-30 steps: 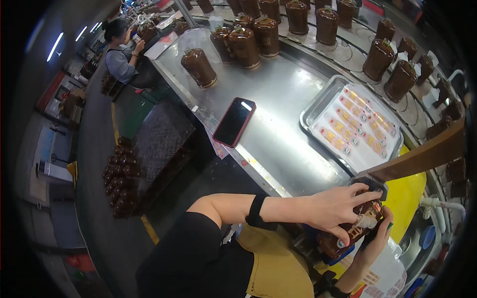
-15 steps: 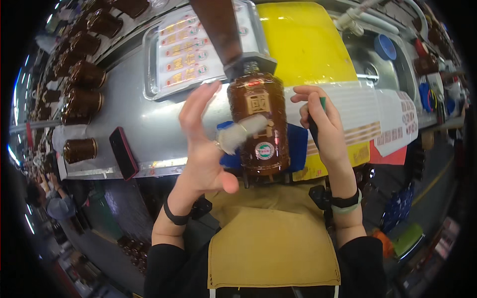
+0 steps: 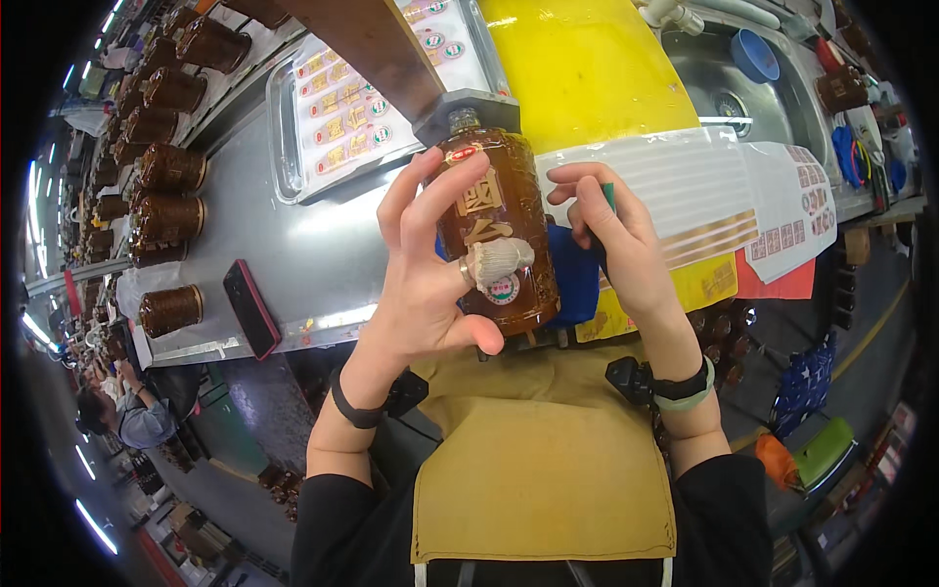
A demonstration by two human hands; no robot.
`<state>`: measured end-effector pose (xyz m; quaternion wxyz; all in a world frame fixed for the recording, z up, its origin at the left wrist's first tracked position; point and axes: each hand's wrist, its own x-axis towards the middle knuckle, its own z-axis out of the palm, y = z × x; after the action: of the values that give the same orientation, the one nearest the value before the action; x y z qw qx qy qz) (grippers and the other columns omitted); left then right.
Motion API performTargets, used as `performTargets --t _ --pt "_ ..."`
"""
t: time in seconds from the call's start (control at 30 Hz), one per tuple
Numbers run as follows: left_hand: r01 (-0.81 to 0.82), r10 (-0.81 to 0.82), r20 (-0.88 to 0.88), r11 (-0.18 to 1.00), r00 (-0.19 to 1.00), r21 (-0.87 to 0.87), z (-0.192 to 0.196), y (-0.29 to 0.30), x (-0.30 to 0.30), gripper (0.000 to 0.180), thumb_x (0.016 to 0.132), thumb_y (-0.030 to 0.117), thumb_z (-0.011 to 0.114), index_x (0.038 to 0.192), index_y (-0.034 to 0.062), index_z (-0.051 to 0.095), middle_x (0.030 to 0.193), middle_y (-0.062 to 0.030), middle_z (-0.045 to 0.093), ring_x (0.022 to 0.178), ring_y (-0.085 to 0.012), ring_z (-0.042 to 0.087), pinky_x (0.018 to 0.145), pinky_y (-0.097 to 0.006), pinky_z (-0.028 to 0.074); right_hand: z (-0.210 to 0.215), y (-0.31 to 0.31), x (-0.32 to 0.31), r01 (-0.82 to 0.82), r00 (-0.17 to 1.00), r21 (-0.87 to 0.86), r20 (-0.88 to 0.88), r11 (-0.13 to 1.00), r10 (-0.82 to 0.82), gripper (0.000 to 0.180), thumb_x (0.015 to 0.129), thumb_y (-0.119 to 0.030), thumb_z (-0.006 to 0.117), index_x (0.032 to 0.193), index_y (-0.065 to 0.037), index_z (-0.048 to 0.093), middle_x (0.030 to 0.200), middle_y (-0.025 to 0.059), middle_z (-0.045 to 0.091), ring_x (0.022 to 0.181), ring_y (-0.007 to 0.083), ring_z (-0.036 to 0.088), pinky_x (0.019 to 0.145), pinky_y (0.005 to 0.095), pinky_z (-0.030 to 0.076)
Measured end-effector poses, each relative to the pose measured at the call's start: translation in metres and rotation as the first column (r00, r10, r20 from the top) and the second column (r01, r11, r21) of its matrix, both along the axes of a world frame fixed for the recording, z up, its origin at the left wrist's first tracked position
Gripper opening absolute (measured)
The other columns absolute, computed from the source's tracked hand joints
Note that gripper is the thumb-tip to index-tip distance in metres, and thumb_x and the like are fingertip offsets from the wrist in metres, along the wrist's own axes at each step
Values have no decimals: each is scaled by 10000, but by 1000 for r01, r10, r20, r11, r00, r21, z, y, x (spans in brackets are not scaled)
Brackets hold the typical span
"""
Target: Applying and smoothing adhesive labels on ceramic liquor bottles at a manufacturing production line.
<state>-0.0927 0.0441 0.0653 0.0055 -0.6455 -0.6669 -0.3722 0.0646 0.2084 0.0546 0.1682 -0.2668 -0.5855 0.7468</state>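
**Brown bottle is wearing its front stickers while more sets are lying in the tray**

The brown glazed bottle [image 3: 528, 205] is lying in front of the person at the near edge of the steel surface [image 3: 235, 201], its neck pointing away toward a dark angular clamp [image 3: 460, 103] and its body resting over a blue support [image 3: 580, 279].

Its front is already bearing a red oval emblem [image 3: 463, 153] near the neck, large gold characters [image 3: 479, 193] below, and a round label [image 3: 503, 290] toward the base. Judging from this, the front set is looking complete. Several similar sticker sets [image 3: 342, 125] are lying unused in the metal tray [image 3: 277, 137].

The left hand [image 3: 416, 293] is keeping its fingers wide and curved over the bottle, gripping nothing; one finger is wearing a pale cloth-like cover [image 3: 504, 259] and is partly hiding the lower gold character. The fingers of the right hand [image 3: 626, 249] are curling narrowly around a slim green-ended item [image 3: 608, 196], though too little of it is showing to tell what it is.

As for print, each tray set is repeating red, gold and round green-edged pieces. On the right, a white printed sheet [image 3: 812, 210] is showing reddish square and round marks.
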Motion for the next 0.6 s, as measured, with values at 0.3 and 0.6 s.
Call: performTargets --t 0.3,0.6 --pt "-31 33 38 998 999 -57 3 5 7 844 841 881 328 1002 192 789 1494 -193 424 1405 -447 290 1169 -546 243 2 3 5 47 997 33 51 998 -49 291 1038 -274 581 1130 -4 639 1034 72 660 963 144 589 888 287 471" --pt "-164 152 -177 985 972 -55 -9 -23 17 882 971 770 160 1293 123 666 1562 -221 289 1474 -419 203 1187 -618 155 -9 -1 -6 -18 1000 113 7 993 17 384 1010 -375 599 1141 -15 615 1043 137 672 1027 219 629 929 344 469"
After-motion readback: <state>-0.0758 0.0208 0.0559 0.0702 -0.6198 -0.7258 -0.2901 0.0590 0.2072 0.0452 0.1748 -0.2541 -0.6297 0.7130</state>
